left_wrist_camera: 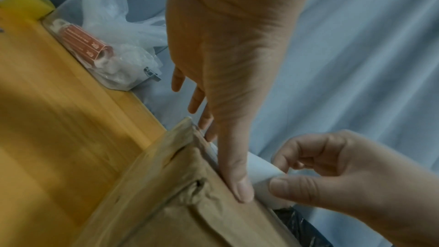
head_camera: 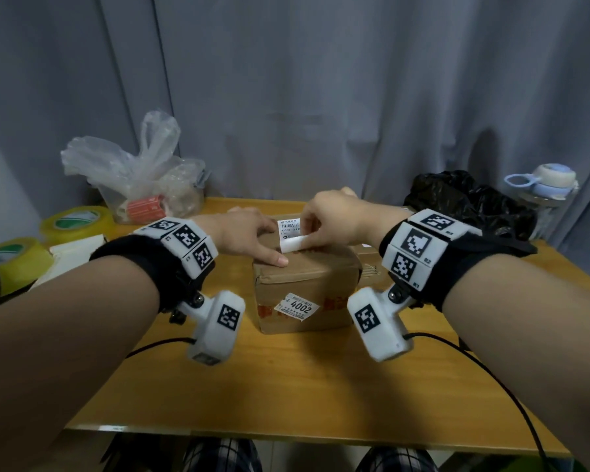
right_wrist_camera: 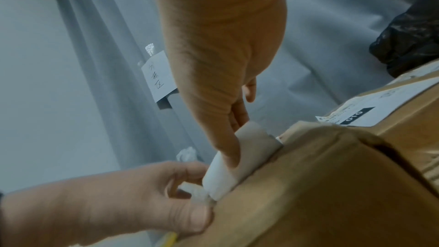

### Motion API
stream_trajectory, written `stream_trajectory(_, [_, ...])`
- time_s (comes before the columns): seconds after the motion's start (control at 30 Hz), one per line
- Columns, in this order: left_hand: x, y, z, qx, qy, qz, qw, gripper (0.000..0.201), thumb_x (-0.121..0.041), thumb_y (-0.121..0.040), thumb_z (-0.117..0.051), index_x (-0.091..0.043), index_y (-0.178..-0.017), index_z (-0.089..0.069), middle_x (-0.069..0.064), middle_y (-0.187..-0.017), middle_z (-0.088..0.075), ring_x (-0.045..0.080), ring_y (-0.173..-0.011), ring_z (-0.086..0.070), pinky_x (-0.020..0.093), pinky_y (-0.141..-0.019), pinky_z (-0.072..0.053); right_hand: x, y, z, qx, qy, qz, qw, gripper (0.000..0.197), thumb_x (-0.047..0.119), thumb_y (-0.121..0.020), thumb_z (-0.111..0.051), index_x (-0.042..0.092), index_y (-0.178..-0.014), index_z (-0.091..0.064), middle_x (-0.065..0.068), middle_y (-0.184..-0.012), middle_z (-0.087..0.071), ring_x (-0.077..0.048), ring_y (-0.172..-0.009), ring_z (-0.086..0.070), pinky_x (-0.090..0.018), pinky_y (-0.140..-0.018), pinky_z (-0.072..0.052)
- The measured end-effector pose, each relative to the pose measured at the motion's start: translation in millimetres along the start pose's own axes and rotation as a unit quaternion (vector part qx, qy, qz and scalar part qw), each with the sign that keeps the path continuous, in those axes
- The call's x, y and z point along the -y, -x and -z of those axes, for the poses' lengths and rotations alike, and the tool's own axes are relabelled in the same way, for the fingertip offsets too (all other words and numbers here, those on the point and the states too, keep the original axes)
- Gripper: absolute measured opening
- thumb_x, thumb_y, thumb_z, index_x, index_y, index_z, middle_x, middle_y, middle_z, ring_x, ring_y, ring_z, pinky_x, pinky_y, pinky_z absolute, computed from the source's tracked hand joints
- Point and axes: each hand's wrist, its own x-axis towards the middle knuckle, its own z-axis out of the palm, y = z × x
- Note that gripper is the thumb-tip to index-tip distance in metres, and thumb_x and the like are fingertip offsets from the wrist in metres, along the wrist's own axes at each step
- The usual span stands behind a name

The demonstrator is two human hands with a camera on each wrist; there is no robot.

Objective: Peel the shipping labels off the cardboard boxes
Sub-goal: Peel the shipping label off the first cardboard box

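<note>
A brown cardboard box [head_camera: 307,284] stands mid-table. On its top is a white shipping label [head_camera: 289,228] whose near edge is lifted and curled back. My right hand [head_camera: 308,238] pinches that curled edge [right_wrist_camera: 240,157] between thumb and fingers. My left hand [head_camera: 269,245] lies on the box top beside the label, fingers straight, thumb [left_wrist_camera: 240,185] pressing the cardboard down. A smaller sticker reading 4002 [head_camera: 297,306] is stuck on the box's front face. Behind it to the right, a second box [head_camera: 368,258] carries a printed label [right_wrist_camera: 370,112].
A clear plastic bag over a container [head_camera: 143,185] stands back left, near two yellow tape rolls [head_camera: 79,223]. A black bag [head_camera: 467,202] and a blue bottle [head_camera: 545,185] are back right. A cable [head_camera: 491,369] crosses the wooden table [head_camera: 286,396]. A grey curtain hangs behind.
</note>
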Motion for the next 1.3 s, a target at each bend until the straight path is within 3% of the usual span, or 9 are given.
stream_trajectory(0.1, [-2.3, -2.4, 3.2, 0.015, -0.002, 0.005, 1.000, 0.085, -0.066, -0.071, -0.062, -0.024, -0.142, -0.039, 0.001, -0.144, -0.039, 0.023, -0.129, -0.040, 0.041, -0.110, -0.033, -1.8, -3.4, 5.0, -0.016, -0.042, -0.016, 0.999, 0.032, 0.052, -0.075, -0.068, 0.020, -0.081, -0.070, 0.008, -0.084, -0.065, -0.011, -0.087, -0.054, -0.037, -0.088, -0.032])
stream_trajectory(0.17, [-5.0, -4.6, 5.4, 0.017, -0.010, 0.006, 1.000, 0.084, -0.065, -0.071, -0.064, -0.020, -0.140, -0.043, 0.002, -0.137, -0.047, 0.022, -0.120, -0.048, 0.039, -0.105, -0.039, -5.4, -3.7, 6.4, -0.015, -0.057, -0.024, 0.998, 0.018, 0.042, -0.075, -0.072, 0.024, -0.075, -0.066, 0.012, -0.079, -0.061, -0.010, -0.085, -0.052, -0.037, -0.091, -0.034])
stream_trajectory(0.37, [-4.5, -6.6, 7.3, 0.021, -0.008, 0.018, 1.000, 0.092, -0.067, -0.068, -0.064, -0.019, -0.141, -0.040, -0.001, -0.139, -0.045, 0.020, -0.121, -0.047, 0.036, -0.105, -0.038, -8.5, 3.0, 6.2, -0.003, -0.085, -0.034, 0.996, 0.011, 0.030, -0.076, -0.074, 0.025, -0.075, -0.064, 0.019, -0.069, -0.053, -0.009, -0.080, -0.052, -0.033, -0.089, -0.038])
stream_trajectory(0.63, [-0.4, -7.6, 4.0, 0.015, 0.009, 0.022, 1.000, 0.095, -0.070, -0.065, -0.064, -0.022, -0.143, -0.038, -0.002, -0.147, -0.037, 0.020, -0.130, -0.041, 0.040, -0.110, -0.034, -5.7, 4.3, 3.0, -0.004, -0.107, -0.030, 0.994, 0.009, 0.028, -0.077, -0.074, 0.020, -0.081, -0.071, 0.009, -0.085, -0.064, -0.009, -0.083, -0.054, -0.034, -0.090, -0.041])
stream_trajectory(0.73, [-1.0, -5.7, 3.3, 0.005, 0.027, 0.017, 0.999, 0.086, -0.064, -0.072, -0.063, -0.021, -0.142, -0.039, -0.002, -0.145, -0.040, 0.019, -0.128, -0.042, 0.034, -0.109, -0.033, -6.2, 3.5, 3.7, -0.012, -0.114, -0.028, 0.993, 0.008, 0.028, -0.077, -0.074, 0.022, -0.079, -0.069, 0.012, -0.078, -0.061, -0.009, -0.081, -0.054, -0.034, -0.089, -0.040])
stream_trajectory(0.9, [-0.9, -3.2, 4.7, -0.015, 0.078, 0.000, 0.997, 0.053, -0.047, -0.085, -0.060, -0.021, -0.131, -0.054, 0.001, -0.132, -0.053, 0.020, -0.120, -0.049, 0.028, -0.099, -0.034, -10.2, -0.1, 6.9, -0.068, -0.118, -0.036, 0.990, 0.007, 0.029, -0.079, -0.070, 0.024, -0.078, -0.066, 0.015, -0.072, -0.057, -0.009, -0.085, -0.055, -0.038, -0.098, -0.041])
stream_trajectory(1.03, [3.4, -9.2, 8.8, -0.032, 0.086, 0.014, 0.996, 0.045, -0.050, -0.081, -0.064, -0.025, -0.118, -0.064, -0.006, -0.116, -0.060, 0.013, -0.110, -0.052, 0.030, -0.098, -0.036, -15.0, -4.3, 8.4, -0.094, -0.126, -0.048, 0.986, 0.006, 0.031, -0.083, -0.067, 0.025, -0.083, -0.065, 0.011, -0.087, -0.063, -0.013, -0.094, -0.059, -0.039, -0.102, -0.037])
stream_trajectory(1.2, [8.9, -21.2, 7.3, -0.072, 0.078, 0.024, 0.994, 0.045, -0.062, -0.069, -0.068, -0.029, -0.099, -0.065, -0.015, -0.099, -0.063, 0.012, -0.102, -0.056, 0.043, -0.101, -0.038, -22.4, -16.8, 10.9, -0.122, -0.081, -0.068, 0.987, 0.016, 0.035, -0.082, -0.066, 0.024, -0.094, -0.064, 0.010, -0.088, -0.061, -0.014, -0.095, -0.059, -0.033, -0.093, -0.034])
stream_trajectory(1.3, [8.0, -25.4, -0.8, -0.121, 0.225, -0.016, 0.967, 0.044, -0.047, -0.070, -0.076, -0.019, -0.101, -0.064, -0.005, -0.100, -0.068, 0.015, -0.098, -0.063, 0.038, -0.093, -0.049, -24.6, -21.2, 8.2, -0.137, -0.110, -0.057, 0.983, 0.018, 0.029, -0.081, -0.069, 0.022, -0.092, -0.057, 0.011, -0.081, -0.056, -0.014, -0.086, -0.056, -0.034, -0.092, -0.038])
